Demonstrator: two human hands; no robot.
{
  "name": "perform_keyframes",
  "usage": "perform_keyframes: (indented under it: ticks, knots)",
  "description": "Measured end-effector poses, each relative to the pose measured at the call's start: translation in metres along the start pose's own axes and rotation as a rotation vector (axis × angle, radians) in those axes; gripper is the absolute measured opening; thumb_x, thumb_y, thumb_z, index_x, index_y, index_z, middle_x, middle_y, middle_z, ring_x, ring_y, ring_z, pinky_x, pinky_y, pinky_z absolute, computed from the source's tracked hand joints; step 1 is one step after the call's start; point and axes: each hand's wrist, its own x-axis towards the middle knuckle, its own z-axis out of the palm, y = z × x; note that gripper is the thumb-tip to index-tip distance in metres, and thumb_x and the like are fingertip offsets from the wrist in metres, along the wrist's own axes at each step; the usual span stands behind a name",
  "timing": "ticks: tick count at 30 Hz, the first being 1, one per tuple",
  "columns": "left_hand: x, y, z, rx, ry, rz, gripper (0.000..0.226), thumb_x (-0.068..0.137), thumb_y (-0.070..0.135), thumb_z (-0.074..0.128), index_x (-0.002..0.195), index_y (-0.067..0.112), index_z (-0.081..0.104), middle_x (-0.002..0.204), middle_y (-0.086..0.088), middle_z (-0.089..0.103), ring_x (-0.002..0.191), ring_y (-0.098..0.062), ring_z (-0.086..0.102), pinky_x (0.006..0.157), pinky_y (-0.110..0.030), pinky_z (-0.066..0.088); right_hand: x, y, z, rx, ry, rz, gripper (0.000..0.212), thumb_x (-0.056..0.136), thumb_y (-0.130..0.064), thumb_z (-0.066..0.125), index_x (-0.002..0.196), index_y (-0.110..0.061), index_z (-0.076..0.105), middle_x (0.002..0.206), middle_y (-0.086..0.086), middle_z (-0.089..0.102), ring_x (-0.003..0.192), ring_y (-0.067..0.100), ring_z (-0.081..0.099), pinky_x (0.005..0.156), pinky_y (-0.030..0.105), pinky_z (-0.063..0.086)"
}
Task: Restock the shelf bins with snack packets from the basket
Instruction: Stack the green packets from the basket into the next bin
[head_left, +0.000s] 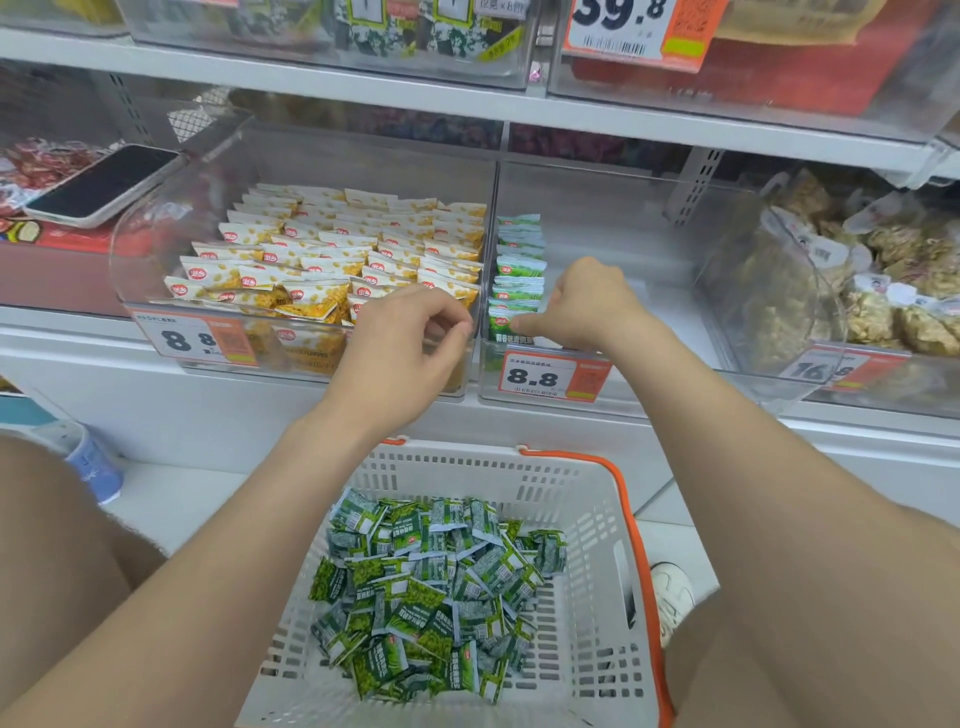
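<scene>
Spanning the view, white shelf (234, 410). Basket (467, 463) below, loose green packets (431, 587) heaped inside. Clear bin (613, 218): packet row (519, 270) against left wall. Right hand (592, 306) clenched, thumb pressing row's front packet. Left hand (405, 343) curled beside; grasp unclear.

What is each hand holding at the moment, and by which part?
The left hand holds nothing visible. The right hand touches the front green packet near its top; any grip is hidden.
</scene>
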Motion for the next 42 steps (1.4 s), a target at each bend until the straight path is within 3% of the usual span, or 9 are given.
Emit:
perform_keyframes:
  ticks: [3, 8, 12, 15, 18, 22, 28, 34, 42]
  knots:
    - [-0.001, 0.001, -0.007, -0.005, 0.016, -0.014, 0.009, 0.088, 0.018, 0.076, 0.094, 0.025, 0.076, 0.087, 0.012, 0.067, 0.082, -0.001, 0.062, 0.080, -0.018, 0.050, -0.015, -0.001, -0.002, 0.066, 0.115, -0.107, 0.036, 0.096, -0.038, 0.058, 0.078, -0.007, 0.062, 0.074, 0.010, 0.064, 0.082, 0.034, 0.061, 0.061, 0.033, 0.045]
    - [-0.018, 0.005, -0.012, 0.184, 0.171, 0.133, 0.019, 0.079, 0.028, 0.076, 0.071, 0.023, 0.059, 0.069, 0.010, 0.052, 0.074, -0.016, 0.051, 0.070, -0.031, 0.040, -0.083, -0.032, -0.009, 0.053, 0.361, -0.329, 0.027, 0.086, -0.036, 0.044, 0.080, -0.016, 0.062, 0.070, 0.008, 0.066, 0.069, 0.036, 0.060, 0.059, 0.038, 0.051]
    - [-0.045, -0.033, -0.004, 0.386, -0.147, -0.035, 0.034, 0.066, 0.054, 0.043, 0.057, 0.022, 0.045, 0.058, 0.009, 0.051, 0.062, -0.026, 0.058, 0.053, -0.029, 0.034, -0.131, -0.052, 0.013, -0.099, -0.059, -0.594, 0.024, 0.088, -0.038, 0.047, 0.083, -0.019, 0.061, 0.075, 0.004, 0.063, 0.072, 0.031, 0.062, 0.061, 0.036, 0.053]
    - [-0.076, -0.083, 0.018, 0.502, -0.544, -0.333, 0.030, 0.073, 0.051, 0.058, 0.064, 0.022, 0.059, 0.068, 0.006, 0.064, 0.072, -0.023, 0.063, 0.058, -0.030, 0.048, -0.141, -0.050, 0.052, -0.335, -0.426, -0.639, 0.011, 0.094, -0.024, 0.051, 0.084, -0.020, 0.048, 0.074, 0.000, 0.044, 0.066, 0.027, 0.052, 0.054, 0.031, 0.041]
    - [-0.117, -0.133, 0.043, 0.485, -0.649, -0.562, 0.011, 0.081, 0.033, 0.067, 0.075, 0.023, 0.067, 0.085, 0.004, 0.071, 0.082, -0.022, 0.068, 0.071, -0.034, 0.058, -0.140, -0.044, 0.088, -0.448, -0.601, -0.626, 0.026, 0.094, -0.009, 0.051, 0.072, -0.016, 0.040, 0.077, 0.004, 0.044, 0.069, 0.027, 0.054, 0.054, 0.032, 0.041]
    - [-0.162, -0.176, 0.071, 0.520, -0.747, -0.682, 0.009, 0.090, 0.013, 0.064, 0.098, 0.015, 0.062, 0.106, -0.010, 0.068, 0.087, -0.026, 0.062, 0.074, -0.038, 0.055, -0.132, -0.046, 0.119, -0.526, -0.680, -0.604, 0.017, 0.095, -0.005, 0.054, 0.080, -0.013, 0.050, 0.087, 0.006, 0.051, 0.065, 0.022, 0.053, 0.051, 0.032, 0.042]
    - [-0.177, -0.223, 0.115, 0.428, -0.822, -0.742, 0.056, 0.094, 0.007, 0.052, 0.145, 0.017, 0.032, 0.151, -0.013, 0.031, 0.130, -0.042, 0.049, 0.104, -0.057, 0.047, -0.119, -0.056, 0.150, -0.551, -0.729, -0.640, 0.028, 0.098, -0.007, 0.053, 0.076, -0.018, 0.038, 0.081, 0.002, 0.043, 0.063, 0.018, 0.047, 0.058, 0.034, 0.044]
    - [-0.172, -0.232, 0.132, 0.338, -0.839, -0.700, 0.048, 0.095, 0.003, 0.059, 0.134, 0.025, 0.044, 0.138, -0.015, 0.036, 0.107, -0.035, 0.052, 0.100, -0.047, 0.046, -0.112, -0.062, 0.164, -0.566, -0.746, -0.669, 0.012, 0.100, -0.012, 0.054, 0.093, -0.016, 0.045, 0.080, 0.000, 0.037, 0.063, 0.017, 0.044, 0.057, 0.033, 0.042]
    - [-0.171, -0.208, 0.119, 0.589, -0.809, -0.630, 0.027, 0.101, 0.021, 0.055, 0.127, 0.018, 0.061, 0.128, -0.011, 0.059, 0.123, -0.034, 0.051, 0.098, -0.047, 0.049, -0.112, -0.066, 0.145, -0.553, -0.718, -0.661, 0.011, 0.096, -0.008, 0.055, 0.098, -0.017, 0.049, 0.082, 0.000, 0.043, 0.063, 0.018, 0.048, 0.049, 0.031, 0.038]
